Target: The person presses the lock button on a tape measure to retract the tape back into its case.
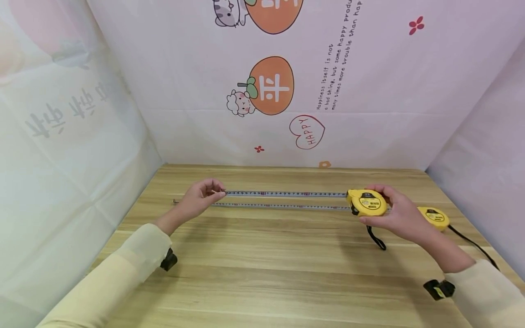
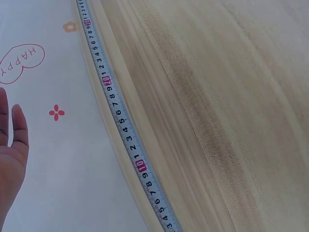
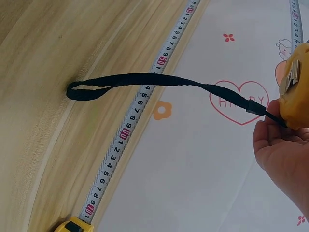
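In the head view my right hand (image 1: 404,216) grips a yellow tape measure (image 1: 372,202) by its case, thumb below and fingers above. Its black wrist strap (image 3: 145,79) dangles underneath. A metal blade (image 1: 283,194) stretches leftward from the case, held above the table. At its far end my left hand (image 1: 197,200) pinches the tip between thumb and fingers; the left wrist view shows only part of this hand (image 2: 12,154). Behind the right hand, a second yellow tape measure (image 1: 434,217) lies on the table. Its extended blade (image 2: 120,116) runs roughly parallel to the held one.
The wood-grain table (image 1: 262,273) stretches beneath both hands. A white printed cloth (image 1: 197,91) hangs along the back and both sides. The second tape measure's black strap (image 1: 476,243) trails to the right edge.
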The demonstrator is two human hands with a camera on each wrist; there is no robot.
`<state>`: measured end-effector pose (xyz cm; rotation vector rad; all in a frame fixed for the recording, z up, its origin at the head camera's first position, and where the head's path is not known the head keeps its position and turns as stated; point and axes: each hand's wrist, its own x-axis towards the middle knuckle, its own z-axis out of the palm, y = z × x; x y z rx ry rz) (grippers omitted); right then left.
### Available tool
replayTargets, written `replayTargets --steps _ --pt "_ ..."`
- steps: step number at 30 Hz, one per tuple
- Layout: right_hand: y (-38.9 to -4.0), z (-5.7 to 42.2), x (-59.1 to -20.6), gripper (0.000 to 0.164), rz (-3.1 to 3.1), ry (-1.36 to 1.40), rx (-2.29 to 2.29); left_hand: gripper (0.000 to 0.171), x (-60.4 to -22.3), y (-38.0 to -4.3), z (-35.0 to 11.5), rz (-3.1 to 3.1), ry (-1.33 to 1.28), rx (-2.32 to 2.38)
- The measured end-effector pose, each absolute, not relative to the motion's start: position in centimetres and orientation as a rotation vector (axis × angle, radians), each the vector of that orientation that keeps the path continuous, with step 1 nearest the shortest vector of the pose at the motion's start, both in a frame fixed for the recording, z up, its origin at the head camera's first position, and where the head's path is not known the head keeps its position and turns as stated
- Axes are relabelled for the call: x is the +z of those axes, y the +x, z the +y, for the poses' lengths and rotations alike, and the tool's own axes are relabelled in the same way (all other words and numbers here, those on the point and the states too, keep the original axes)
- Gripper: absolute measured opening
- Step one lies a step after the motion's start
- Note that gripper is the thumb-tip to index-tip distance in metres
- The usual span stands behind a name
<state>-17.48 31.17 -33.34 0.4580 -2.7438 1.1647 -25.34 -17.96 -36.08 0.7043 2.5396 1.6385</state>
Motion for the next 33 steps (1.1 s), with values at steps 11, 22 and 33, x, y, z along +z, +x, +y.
replayTargets --steps 11,22,33 --pt "-17.3 30.8 -33.3 0.076 -2.783 0.415 1.149 0.016 -35.8 -25.2 -17.4 2.533 0.765 1.650" --pt "-17.2 30.4 -33.2 0.075 -2.802 0.394 1.176 0.017 -35.7 -25.2 -17.0 2.548 0.803 1.644" --pt "-17.1 30.2 -33.1 0.077 -2.794 0.395 1.173 0.017 -35.6 -25.0 -16.6 2.524 0.794 1.665"
